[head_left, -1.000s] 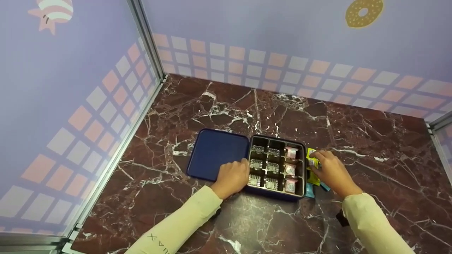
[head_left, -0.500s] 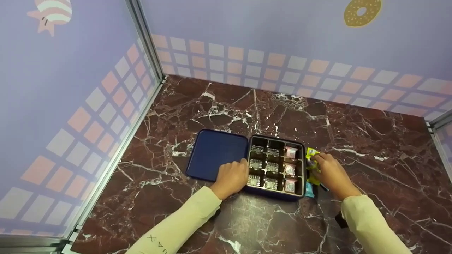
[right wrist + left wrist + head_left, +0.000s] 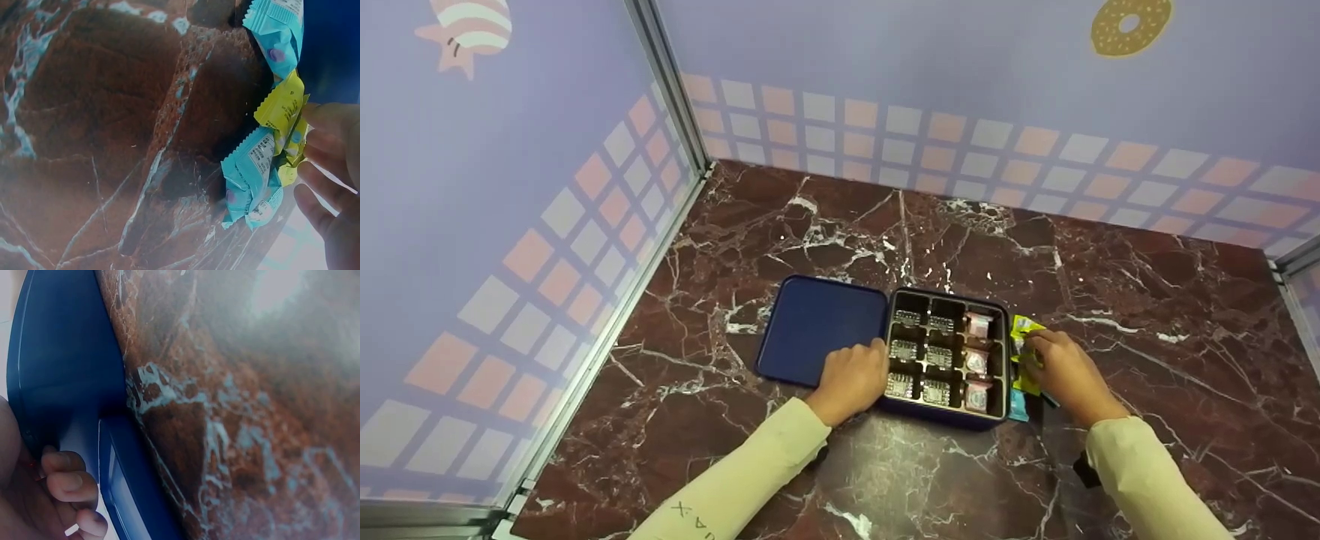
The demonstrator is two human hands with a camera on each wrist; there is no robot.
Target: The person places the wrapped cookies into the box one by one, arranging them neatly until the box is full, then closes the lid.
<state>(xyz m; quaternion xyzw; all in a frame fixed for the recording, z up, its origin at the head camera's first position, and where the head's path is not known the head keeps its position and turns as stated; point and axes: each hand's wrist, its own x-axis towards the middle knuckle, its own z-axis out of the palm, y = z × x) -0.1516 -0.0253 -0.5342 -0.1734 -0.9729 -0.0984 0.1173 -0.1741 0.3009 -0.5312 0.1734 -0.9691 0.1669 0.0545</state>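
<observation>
A dark blue tin box [image 3: 945, 416] stands with its divided tray facing up; pink wrapped sweets [image 3: 977, 361] fill its right column. My left hand [image 3: 855, 379] holds the box's left side with curled fingers, overlapping the blue lid [image 3: 817, 322] that lies flat beside it. To the right of the box, my right hand [image 3: 1065, 371] pinches a yellow candy packet [image 3: 284, 104] at its edge with thumb and fingers. Blue candy packets [image 3: 250, 171] lie among the yellow ones along the box wall. In the head view, the right hand partly hides this heap.
Clear ridged pieces [image 3: 939, 356] sit in the tray's left and middle columns. A reddish-brown marbled table [image 3: 825, 240] spreads around the box. Purple walls with printed squares [image 3: 862, 112] rise at the back and left, joined by a metal corner post [image 3: 679, 82].
My right hand shifts slightly right and down over the yellow packets, its fingers changing position among them. The left hand, the box and the lid stay where they were.
</observation>
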